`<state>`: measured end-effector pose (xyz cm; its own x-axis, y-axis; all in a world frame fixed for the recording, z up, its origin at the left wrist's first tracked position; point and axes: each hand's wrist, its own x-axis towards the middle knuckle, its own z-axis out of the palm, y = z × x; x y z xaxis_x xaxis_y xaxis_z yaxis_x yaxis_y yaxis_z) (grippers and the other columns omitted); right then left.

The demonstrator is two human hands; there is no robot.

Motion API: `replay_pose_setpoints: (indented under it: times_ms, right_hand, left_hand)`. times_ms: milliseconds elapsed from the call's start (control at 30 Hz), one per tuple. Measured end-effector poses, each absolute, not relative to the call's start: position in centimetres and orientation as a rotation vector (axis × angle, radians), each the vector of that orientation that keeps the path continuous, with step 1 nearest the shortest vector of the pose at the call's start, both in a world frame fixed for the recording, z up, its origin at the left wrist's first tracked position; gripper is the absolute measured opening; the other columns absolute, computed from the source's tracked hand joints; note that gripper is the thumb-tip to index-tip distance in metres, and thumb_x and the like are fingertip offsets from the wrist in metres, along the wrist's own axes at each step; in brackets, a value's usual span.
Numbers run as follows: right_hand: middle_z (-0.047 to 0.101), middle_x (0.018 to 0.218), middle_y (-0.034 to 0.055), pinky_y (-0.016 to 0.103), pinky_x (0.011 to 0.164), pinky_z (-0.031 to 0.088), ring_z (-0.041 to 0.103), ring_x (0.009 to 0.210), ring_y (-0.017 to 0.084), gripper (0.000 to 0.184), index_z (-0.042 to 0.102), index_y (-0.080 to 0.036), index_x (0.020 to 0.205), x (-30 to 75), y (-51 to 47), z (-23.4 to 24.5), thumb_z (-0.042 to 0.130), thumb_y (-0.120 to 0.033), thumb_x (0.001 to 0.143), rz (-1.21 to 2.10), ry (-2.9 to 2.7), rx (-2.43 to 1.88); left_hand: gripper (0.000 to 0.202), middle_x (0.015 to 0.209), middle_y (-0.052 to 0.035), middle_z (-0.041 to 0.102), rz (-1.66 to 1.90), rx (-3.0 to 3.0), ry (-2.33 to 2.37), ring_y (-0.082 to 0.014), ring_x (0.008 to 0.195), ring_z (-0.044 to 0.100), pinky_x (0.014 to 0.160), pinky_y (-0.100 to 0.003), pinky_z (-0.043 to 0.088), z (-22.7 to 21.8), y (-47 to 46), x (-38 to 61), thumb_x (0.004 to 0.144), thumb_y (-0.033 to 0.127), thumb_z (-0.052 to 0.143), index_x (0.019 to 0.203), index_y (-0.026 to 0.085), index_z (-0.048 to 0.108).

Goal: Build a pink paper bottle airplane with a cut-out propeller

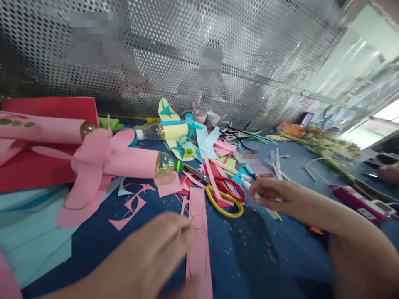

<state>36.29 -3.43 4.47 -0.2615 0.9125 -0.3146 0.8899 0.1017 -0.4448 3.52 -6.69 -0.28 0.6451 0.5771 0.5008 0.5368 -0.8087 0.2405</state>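
My left hand [149,253], smeared by motion, is at a long pink paper strip [197,241] with pencilled outlines of a narrow rounded shape and a small circle. Whether its fingers grip the strip or only lie over it does not show. My right hand [271,194] has its fingers curled around a white pen [272,214] with a green tip, slanting on the blue table. Between the hands lie scissors [226,195] with red and yellow handles, blades among paper scraps. Left of them is a plastic bottle [166,165] with a green cap, wrapped in pink paper with petal-shaped pieces.
Behind stands a bottle wrapped in yellow paper [176,129] with blue stars. Light blue sheets [34,232] and a red sheet [77,110] lie left. A phone [260,168], a purple device [361,203] and white cables lie right. A perforated metal panel [168,54] closes the back.
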Motion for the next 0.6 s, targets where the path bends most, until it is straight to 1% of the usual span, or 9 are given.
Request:
replay_pose_setpoints:
  times_ms: [67, 133, 200, 267, 333, 400, 467, 533, 600]
  right_hand:
    - [0.065, 0.080, 0.0008, 0.026, 0.063, 0.045, 0.061, 0.072, 0.017, 0.016, 0.062, -0.025, 0.096, 36.3, -3.5, 4.4, 0.052, -0.036, 0.090, 0.902, -2.364, -1.891]
    - [0.066, 0.078, 0.0003, 0.025, 0.061, 0.044, 0.061, 0.070, 0.017, 0.016, 0.065, -0.025, 0.097, 36.2, -3.6, 4.5, 0.055, -0.035, 0.088, 0.964, -2.358, -1.907]
    - [0.068, 0.082, 0.0016, 0.025, 0.062, 0.045, 0.062, 0.071, 0.017, 0.022, 0.069, -0.025, 0.099, 35.8, -3.6, 4.8, 0.055, -0.038, 0.088, 0.984, -2.332, -1.889]
    - [0.070, 0.089, 0.0043, 0.028, 0.066, 0.046, 0.063, 0.076, 0.019, 0.028, 0.072, -0.024, 0.098, 35.0, -3.4, 5.0, 0.052, -0.042, 0.090, 0.882, -2.320, -1.834]
    - [0.070, 0.093, 0.0068, 0.031, 0.071, 0.046, 0.063, 0.080, 0.021, 0.031, 0.073, -0.021, 0.095, 33.9, -3.1, 4.8, 0.051, -0.044, 0.091, 0.691, -2.297, -1.793]
    - [0.068, 0.092, 0.0076, 0.034, 0.074, 0.046, 0.062, 0.082, 0.023, 0.026, 0.071, -0.019, 0.094, 32.5, -2.7, 4.2, 0.060, -0.042, 0.087, 0.520, -2.267, -1.792]
    - [0.068, 0.094, 0.0088, 0.035, 0.078, 0.047, 0.062, 0.088, 0.025, 0.024, 0.069, -0.018, 0.094, 31.2, -2.4, 3.2, 0.065, -0.039, 0.084, 0.433, -2.238, -1.751]
    - [0.068, 0.103, 0.0110, 0.038, 0.084, 0.047, 0.061, 0.097, 0.027, 0.024, 0.066, -0.017, 0.101, 30.3, -2.2, 2.2, 0.066, -0.034, 0.084, 0.384, -2.249, -1.749]
    - [0.066, 0.111, 0.0141, 0.041, 0.090, 0.046, 0.060, 0.104, 0.030, 0.030, 0.062, -0.014, 0.111, 29.7, -2.2, 1.5, 0.064, -0.031, 0.086, 0.337, -2.260, -1.793]
  left_hand:
    - [0.029, 0.110, -0.0091, 0.070, 0.877, 2.780, 1.019, -0.0234, 0.104, 0.064, 0.089, -0.031, 0.053, 0.4, -4.7, 3.5, 0.090, 0.031, 0.052, 0.112, 0.016, 0.064]
    - [0.033, 0.117, -0.0100, 0.067, 0.784, 2.808, 1.038, -0.0247, 0.112, 0.061, 0.095, -0.035, 0.051, 0.4, -3.0, 3.6, 0.092, 0.033, 0.049, 0.116, 0.016, 0.063]
    - [0.041, 0.126, -0.0122, 0.063, 0.689, 2.779, 1.122, -0.0283, 0.119, 0.056, 0.102, -0.043, 0.046, 0.1, -2.0, 3.9, 0.091, 0.039, 0.049, 0.123, 0.015, 0.061]
    - [0.056, 0.134, -0.0166, 0.056, 0.611, 2.716, 1.207, -0.0336, 0.125, 0.050, 0.104, -0.050, 0.042, -0.4, -1.3, 4.5, 0.087, 0.052, 0.051, 0.127, 0.013, 0.058]
    - [0.072, 0.136, -0.0201, 0.052, 0.511, 2.677, 1.226, -0.0378, 0.128, 0.045, 0.104, -0.054, 0.041, -0.8, -0.8, 5.2, 0.080, 0.064, 0.052, 0.129, 0.011, 0.056]
    - [0.081, 0.132, -0.0221, 0.054, 0.411, 2.657, 1.208, -0.0413, 0.126, 0.044, 0.102, -0.057, 0.040, -0.9, -0.4, 5.9, 0.073, 0.070, 0.055, 0.127, 0.010, 0.057]
    - [0.079, 0.124, -0.0202, 0.057, 0.378, 2.633, 1.189, -0.0422, 0.122, 0.046, 0.099, -0.059, 0.041, -0.9, -0.1, 6.3, 0.068, 0.070, 0.060, 0.121, 0.012, 0.061]
    - [0.071, 0.119, -0.0167, 0.058, 0.409, 2.599, 1.178, -0.0416, 0.123, 0.044, 0.098, -0.058, 0.043, -0.9, -0.1, 6.3, 0.066, 0.065, 0.065, 0.116, 0.015, 0.063]
    - [0.064, 0.122, -0.0152, 0.056, 0.450, 2.565, 1.182, -0.0418, 0.129, 0.038, 0.099, -0.057, 0.041, -1.2, -0.1, 6.1, 0.068, 0.060, 0.067, 0.116, 0.017, 0.061]
